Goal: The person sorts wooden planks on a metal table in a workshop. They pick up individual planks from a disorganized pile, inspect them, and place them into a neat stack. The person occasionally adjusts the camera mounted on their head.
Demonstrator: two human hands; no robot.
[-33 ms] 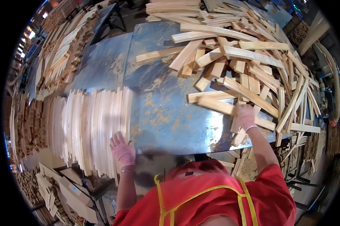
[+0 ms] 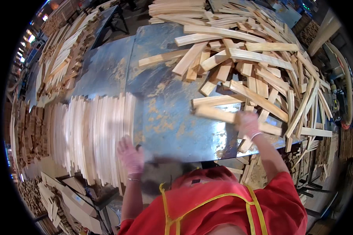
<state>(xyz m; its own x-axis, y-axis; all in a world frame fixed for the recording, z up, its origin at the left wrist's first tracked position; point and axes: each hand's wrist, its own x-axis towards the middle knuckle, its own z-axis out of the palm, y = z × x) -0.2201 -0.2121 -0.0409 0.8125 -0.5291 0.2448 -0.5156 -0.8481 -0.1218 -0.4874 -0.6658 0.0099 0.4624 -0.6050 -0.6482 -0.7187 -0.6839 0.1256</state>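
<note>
My right hand (image 2: 248, 123), in a pale pink glove, is closed around a wooden strip (image 2: 215, 114). The strip is slightly blurred and points left over the metal tabletop, by the near edge of a jumbled pile of strips (image 2: 258, 102). My left hand (image 2: 130, 156), gloved alike, has its fingers stretched out at the near right end of a row of upright strips (image 2: 102, 133) packed side by side. Its fingertips lie at the row's last strips; whether they press on them I cannot tell.
The blue-grey metal table (image 2: 172, 137) carries patches of sawdust between row and pile. Stacked strips (image 2: 176, 9) stand at the far edge. More strips lie on the far left (image 2: 63, 58). Cardboard boxes (image 2: 76, 199) sit below at the near left. A ribbed hose (image 2: 348, 94) hangs at right.
My right hand has moved slightly left and nearer, carrying the strip with it. My left hand has shifted a little to the right. The whole view has also shifted slightly.
</note>
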